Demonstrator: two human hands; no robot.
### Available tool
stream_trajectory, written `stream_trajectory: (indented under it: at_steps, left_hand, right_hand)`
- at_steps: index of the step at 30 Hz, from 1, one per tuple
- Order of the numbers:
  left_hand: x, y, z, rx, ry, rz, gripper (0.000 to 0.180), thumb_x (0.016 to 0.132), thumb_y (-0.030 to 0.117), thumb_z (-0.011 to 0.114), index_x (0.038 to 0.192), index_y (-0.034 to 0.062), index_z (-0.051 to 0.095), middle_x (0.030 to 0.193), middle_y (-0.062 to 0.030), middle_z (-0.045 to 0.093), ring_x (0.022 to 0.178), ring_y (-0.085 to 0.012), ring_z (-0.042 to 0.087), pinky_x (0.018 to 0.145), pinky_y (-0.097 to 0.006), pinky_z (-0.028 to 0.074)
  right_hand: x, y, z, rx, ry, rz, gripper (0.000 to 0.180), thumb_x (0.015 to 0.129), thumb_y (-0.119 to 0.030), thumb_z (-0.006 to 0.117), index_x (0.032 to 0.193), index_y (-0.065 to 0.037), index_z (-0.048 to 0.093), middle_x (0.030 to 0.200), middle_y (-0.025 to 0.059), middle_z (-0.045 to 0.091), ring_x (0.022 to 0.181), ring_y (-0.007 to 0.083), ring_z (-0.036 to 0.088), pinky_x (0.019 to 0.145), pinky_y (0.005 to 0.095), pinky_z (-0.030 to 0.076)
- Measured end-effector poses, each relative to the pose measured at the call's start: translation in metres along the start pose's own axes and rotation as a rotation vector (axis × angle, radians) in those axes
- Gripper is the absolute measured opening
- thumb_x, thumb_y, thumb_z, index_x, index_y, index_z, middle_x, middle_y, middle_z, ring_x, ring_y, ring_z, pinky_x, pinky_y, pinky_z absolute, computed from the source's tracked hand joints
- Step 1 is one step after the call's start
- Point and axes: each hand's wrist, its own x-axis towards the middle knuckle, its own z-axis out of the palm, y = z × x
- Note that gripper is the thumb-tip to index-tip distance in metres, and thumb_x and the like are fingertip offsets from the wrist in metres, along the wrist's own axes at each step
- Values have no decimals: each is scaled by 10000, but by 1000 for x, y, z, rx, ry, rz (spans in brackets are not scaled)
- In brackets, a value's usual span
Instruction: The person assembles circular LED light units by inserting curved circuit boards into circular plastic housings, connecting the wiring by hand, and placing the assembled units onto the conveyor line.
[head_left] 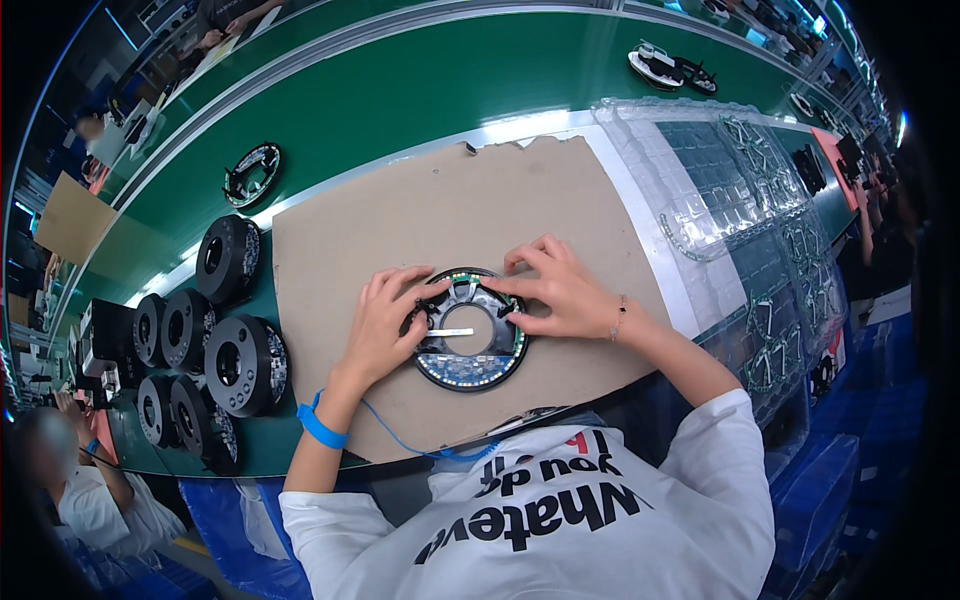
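Note:
On the brown cardboard sheet [360,240] lies a round black ring-shaped assembly [468,371] with a blue circuit board along its near side and small yellowish lights round its edge. My left hand [383,322] grips its left side, fingers bent over the upper-left rim and thumb lower down. Against the upper-right part my right hand [560,292] presses with thumb and index finger, its other fingers curled above. A short white strip [450,332] crosses the left of the central hole. Parts of the rim are hidden under my fingertips.
Several black round housings [237,365] stand at the left, some stacked. Another ring assembly [252,175] rests on the green conveyor belt [400,90], with more parts [656,66] farther right. Clear plastic trays [700,200] hold boards at right. A blue wrist strap [322,426] trails a cord.

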Motion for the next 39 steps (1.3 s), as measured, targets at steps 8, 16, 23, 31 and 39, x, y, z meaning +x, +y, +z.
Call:
stream_trajectory:
  at_steps: [8,16,23,31,39]
  left_hand:
    - [-3,12,-2,212,43,-13,401,716,158,568,1112,202,613,1247,-70,477,1105,-353,373,954,-446,333]
    - [-4,8,0,170,15,-50,382,739,134,546,1110,194,616,1254,-62,468,1118,-356,342,971,-444,310]
    - [-4,4,-1,109,-7,-23,363,751,163,569,1106,217,621,1258,-38,471,1092,-325,367,965,-421,316]
    - [0,5,-3,115,-55,17,363,764,184,569,1121,233,612,1310,-27,444,1082,-330,367,963,-419,322]
    - [0,9,-4,138,-79,-29,425,775,140,522,1187,235,568,1206,-42,495,1047,-300,391,951,-402,302]
  right_hand:
    - [7,4,0,-67,14,12,407,693,-216,644,1094,-150,637,1024,34,521,959,264,410,870,355,370]
    - [12,1,-7,-95,82,-67,347,732,-359,645,972,-109,673,944,20,530,930,256,435,803,363,380]
    - [6,7,6,5,145,-96,225,722,-255,665,887,-103,675,919,13,566,920,206,482,788,350,372]
    - [2,6,10,8,170,-86,224,709,-240,665,883,-99,659,897,20,568,889,188,508,786,339,365]
    - [2,-2,-18,-18,14,-58,311,725,-328,665,912,-79,668,950,39,538,965,249,450,823,373,354]
